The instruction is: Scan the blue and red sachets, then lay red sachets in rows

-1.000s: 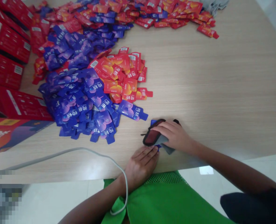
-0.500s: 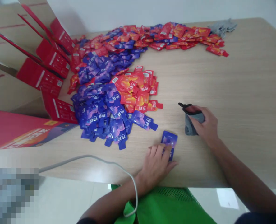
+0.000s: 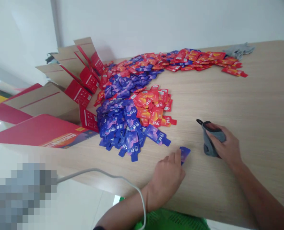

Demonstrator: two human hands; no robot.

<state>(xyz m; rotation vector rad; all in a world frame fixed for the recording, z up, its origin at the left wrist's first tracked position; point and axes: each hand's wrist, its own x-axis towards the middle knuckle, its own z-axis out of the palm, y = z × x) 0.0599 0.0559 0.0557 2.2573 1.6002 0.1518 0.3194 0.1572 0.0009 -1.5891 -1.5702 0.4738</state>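
Observation:
My left hand (image 3: 169, 179) is closed on a purple sachet (image 3: 185, 154) near the front of the table. Its fingers cover the sachet's left side, and the far end sticks out. To the right, my right hand (image 3: 226, 144) grips a folded grey cloth (image 3: 210, 142) with a black edge and a small black loop. The cloth's lower end rests on or just over the tabletop; I cannot tell which. A single purple sachet (image 3: 157, 135) lies beyond my left hand, at the edge of a heap of purple sachets (image 3: 118, 126). Orange-red sachets (image 3: 153, 105) lie spread behind it.
A long mixed bank of red and purple sachets (image 3: 144, 65) runs along the wall. Another grey cloth (image 3: 239, 50) lies at its right end. Open red cardboard boxes (image 3: 67, 134) stand at the left. A pale cable (image 3: 101, 171) crosses the table's front edge (image 3: 84, 191).
The camera view has shifted, so everything sits lower and further right. My left fingers have closed over more of the purple sachet. My right hand still grips the grey cloth.

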